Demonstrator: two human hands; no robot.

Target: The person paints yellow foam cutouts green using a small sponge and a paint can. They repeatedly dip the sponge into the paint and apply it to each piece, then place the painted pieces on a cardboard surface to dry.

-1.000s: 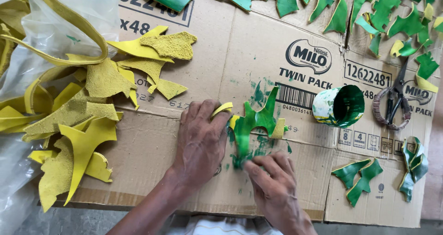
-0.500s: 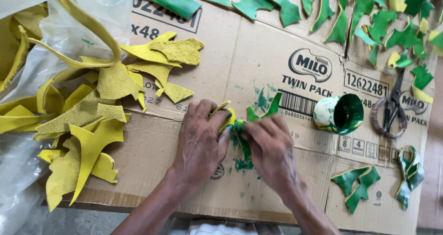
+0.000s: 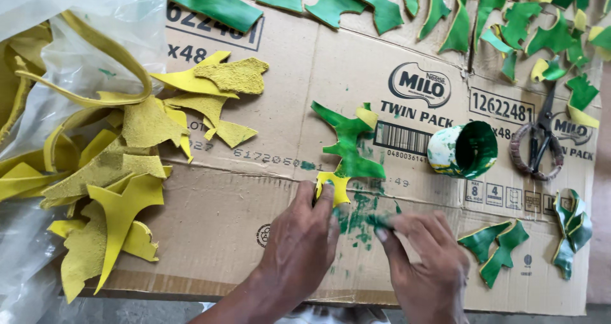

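Flattened brown cardboard (image 3: 267, 247) covers the work surface in even daylight.

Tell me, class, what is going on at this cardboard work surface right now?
A person works with bare hands on flattened cardboard. The left hand presses on a small yellow scrap that adjoins a green-painted cut-out piece. The right hand pinches something small and green over a patch of green smears. A paint-stained cup lies on its side nearby, with scissors beyond it. Yellow scraps pile up at the left, and green pieces line the top.
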